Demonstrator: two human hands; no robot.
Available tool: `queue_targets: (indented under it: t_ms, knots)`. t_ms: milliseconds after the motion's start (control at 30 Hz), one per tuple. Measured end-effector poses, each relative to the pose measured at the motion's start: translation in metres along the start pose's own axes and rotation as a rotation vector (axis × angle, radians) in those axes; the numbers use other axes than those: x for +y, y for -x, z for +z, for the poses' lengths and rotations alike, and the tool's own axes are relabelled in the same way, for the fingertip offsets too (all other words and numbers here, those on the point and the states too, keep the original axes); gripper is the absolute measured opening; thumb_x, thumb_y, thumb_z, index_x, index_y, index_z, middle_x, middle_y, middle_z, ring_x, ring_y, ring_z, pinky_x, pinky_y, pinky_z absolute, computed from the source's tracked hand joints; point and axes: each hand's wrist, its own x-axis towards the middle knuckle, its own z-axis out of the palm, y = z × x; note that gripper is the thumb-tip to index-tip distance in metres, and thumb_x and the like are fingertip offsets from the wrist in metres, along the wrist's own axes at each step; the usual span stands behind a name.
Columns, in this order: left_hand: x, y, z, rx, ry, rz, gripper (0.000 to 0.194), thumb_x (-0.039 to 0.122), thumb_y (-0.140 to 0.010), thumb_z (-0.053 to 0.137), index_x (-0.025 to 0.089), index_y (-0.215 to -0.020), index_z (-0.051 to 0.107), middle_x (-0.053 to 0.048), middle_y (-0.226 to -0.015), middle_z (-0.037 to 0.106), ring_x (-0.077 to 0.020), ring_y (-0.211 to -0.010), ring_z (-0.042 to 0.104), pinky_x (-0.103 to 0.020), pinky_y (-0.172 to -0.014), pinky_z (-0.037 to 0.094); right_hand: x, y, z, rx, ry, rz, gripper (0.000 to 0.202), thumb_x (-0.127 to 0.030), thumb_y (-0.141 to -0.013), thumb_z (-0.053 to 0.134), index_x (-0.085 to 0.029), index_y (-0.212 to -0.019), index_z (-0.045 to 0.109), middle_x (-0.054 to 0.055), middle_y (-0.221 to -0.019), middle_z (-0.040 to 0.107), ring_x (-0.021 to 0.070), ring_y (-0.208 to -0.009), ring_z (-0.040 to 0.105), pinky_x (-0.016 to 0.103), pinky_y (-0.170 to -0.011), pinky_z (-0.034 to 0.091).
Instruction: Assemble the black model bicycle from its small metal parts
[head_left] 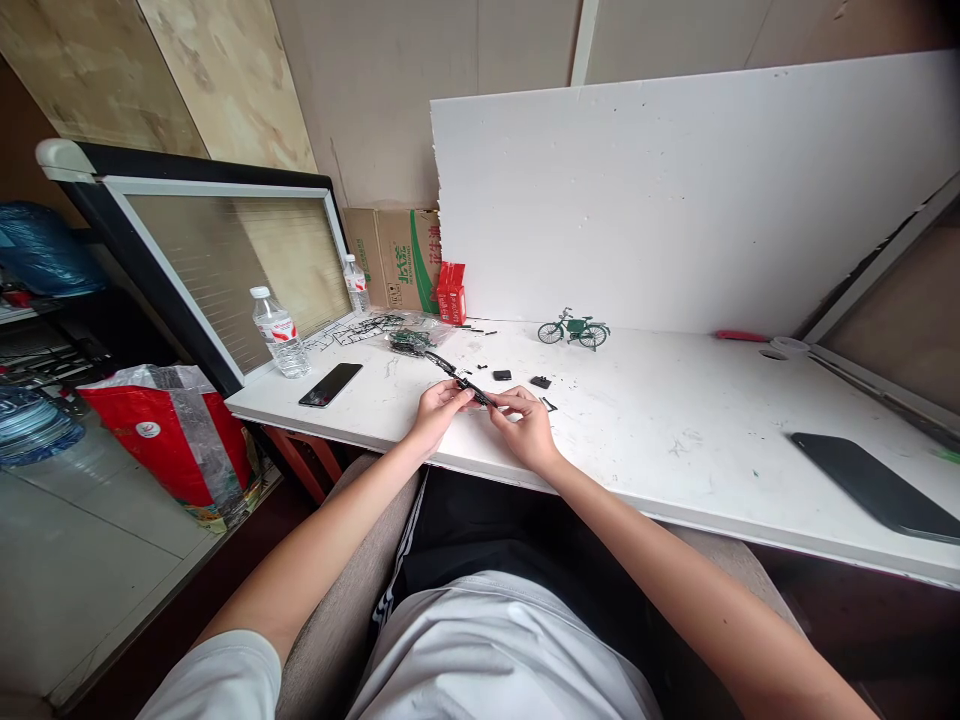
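Observation:
Near the front edge of the white table, both my hands hold a small black model bicycle (441, 363), seen almost edge-on with one wheel toward the back left. My left hand (441, 412) pinches its middle between thumb and fingers. The near right end is gripped by the fingertips of my right hand (526, 428); my fingers hide part of it. Just beyond lie two small black plastic pieces (502, 375) (541, 382) and some tiny bits. Farther back stands a green model bicycle (574, 328), upright on its wheels.
Black parts frames (367, 328) and a clear bag of green parts (412, 340) lie at the back left. A phone (330, 384), a water bottle (280, 335) and a red packet (451, 293) are also left. A dark flat slab (874, 482) lies far right.

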Motion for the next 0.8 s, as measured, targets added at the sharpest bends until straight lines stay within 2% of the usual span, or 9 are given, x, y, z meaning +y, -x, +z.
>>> queue_targets:
  t_ms: [167,400,567,667,800]
  knots:
    - [0.0009,0.0009,0.0003,-0.015,0.007,-0.003,0.043,0.038,-0.077,0.089,0.014,-0.108,0.072,-0.011,-0.105,0.078,-0.0217,-0.088,0.076,-0.036,-0.087,0.052,-0.0005,0.0004,0.0003,0.021,0.055,-0.011,0.026,-0.031,-0.089,0.069,-0.028,-0.110,0.084,0.004,-0.084,0.067,0.0222,-0.082,0.062,0.041,-0.081,0.056]
    - [0.0030,0.0017,0.0024,0.015,-0.011,0.003,0.045,0.041,-0.076,0.090,0.014,-0.106,0.071,-0.010,-0.099,0.078,-0.0204,-0.081,0.075,-0.036,-0.084,0.054,0.0015,-0.0007,-0.0002,-0.022,0.048,-0.023,0.026,-0.040,-0.092,0.070,-0.025,-0.110,0.080,0.008,-0.097,0.070,0.0231,-0.088,0.067,0.040,-0.079,0.058]
    - [0.0027,0.0045,0.0067,0.024,-0.071,0.070,0.048,0.043,-0.074,0.091,0.014,-0.108,0.072,-0.010,-0.100,0.078,-0.0209,-0.085,0.074,-0.035,-0.084,0.057,0.0011,-0.0003,0.0004,-0.002,0.012,-0.024,0.031,-0.050,-0.089,0.075,-0.024,-0.104,0.077,0.011,-0.116,0.071,0.0260,-0.104,0.069,0.038,-0.081,0.060]
    - [-0.0002,0.0047,0.0074,0.040,-0.109,0.084,0.051,0.043,-0.072,0.092,0.014,-0.108,0.072,-0.010,-0.098,0.077,-0.0220,-0.089,0.074,-0.036,-0.084,0.058,0.0004,-0.0002,0.0012,-0.029,-0.025,0.040,0.034,-0.052,-0.085,0.079,-0.022,-0.101,0.075,0.009,-0.106,0.075,0.0236,-0.093,0.070,0.038,-0.083,0.060]
    - [-0.0011,0.0059,0.0073,0.010,-0.180,0.117,0.052,0.044,-0.073,0.091,0.014,-0.111,0.071,-0.011,-0.101,0.076,-0.0221,-0.089,0.074,-0.035,-0.082,0.058,0.0009,-0.0011,0.0013,-0.030,-0.061,0.112,0.036,-0.054,-0.082,0.081,-0.021,-0.091,0.071,0.006,-0.088,0.074,0.0207,-0.076,0.066,0.035,-0.073,0.056]
